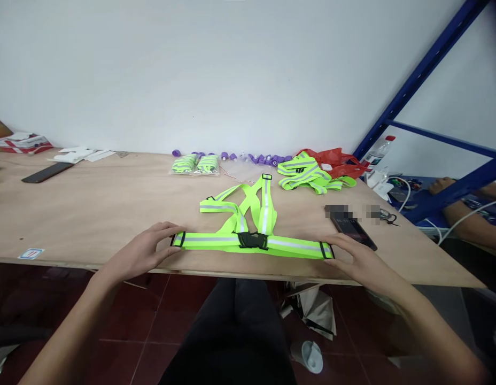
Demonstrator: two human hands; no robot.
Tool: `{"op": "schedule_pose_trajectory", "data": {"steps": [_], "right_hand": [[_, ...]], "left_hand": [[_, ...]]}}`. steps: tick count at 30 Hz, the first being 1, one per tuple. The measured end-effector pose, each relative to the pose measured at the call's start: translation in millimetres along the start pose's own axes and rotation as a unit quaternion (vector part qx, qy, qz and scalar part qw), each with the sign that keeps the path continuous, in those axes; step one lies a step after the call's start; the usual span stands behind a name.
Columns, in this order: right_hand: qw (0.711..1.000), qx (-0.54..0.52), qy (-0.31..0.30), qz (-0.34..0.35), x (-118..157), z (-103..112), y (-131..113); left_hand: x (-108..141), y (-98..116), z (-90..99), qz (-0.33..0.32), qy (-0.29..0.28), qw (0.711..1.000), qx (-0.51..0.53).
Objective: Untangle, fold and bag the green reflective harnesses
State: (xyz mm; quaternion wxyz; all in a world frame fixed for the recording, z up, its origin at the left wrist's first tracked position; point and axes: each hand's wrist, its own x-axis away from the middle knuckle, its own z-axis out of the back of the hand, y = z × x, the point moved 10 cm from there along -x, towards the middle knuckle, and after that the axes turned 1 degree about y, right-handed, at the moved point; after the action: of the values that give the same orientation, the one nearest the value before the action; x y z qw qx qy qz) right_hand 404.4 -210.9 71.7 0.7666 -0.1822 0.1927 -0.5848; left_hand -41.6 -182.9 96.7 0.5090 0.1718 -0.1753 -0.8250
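A neon-green reflective harness (290, 246) lies on the wooden table, its waist strap stretched straight along the front edge and a black buckle (253, 240) fastened at the middle. Its shoulder straps lie loosely behind, crossing each other. At the strap's left end, my left hand (146, 251) has thumb and fingers around the black slider. My right hand (358, 259) pinches the other slider at the right end. Behind the harness rest two bagged green bundles (195, 164) and, to the right, a loose pile of green straps (306, 174).
The wooden table (111, 198) bears a phone (352, 227) at right and a dark flat object (47, 172) at left. Purple rolls (268, 160) and a red bag (338, 160) sit by the wall. A blue frame (420, 69) and another person's arm (468, 222) are at right.
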Motion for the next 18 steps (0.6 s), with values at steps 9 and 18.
{"op": "schedule_pose_trajectory", "data": {"steps": [9,18], "right_hand": [[0.997,-0.007,-0.074,-0.009,6,-32,10],[0.993,0.109,-0.007,0.033,-49,-9,-44]], "left_hand": [[22,-11,-37.4,0.008,-0.015,1.000,0.011],[-76,-9,14.9,0.069,0.065,0.995,0.023]]}}
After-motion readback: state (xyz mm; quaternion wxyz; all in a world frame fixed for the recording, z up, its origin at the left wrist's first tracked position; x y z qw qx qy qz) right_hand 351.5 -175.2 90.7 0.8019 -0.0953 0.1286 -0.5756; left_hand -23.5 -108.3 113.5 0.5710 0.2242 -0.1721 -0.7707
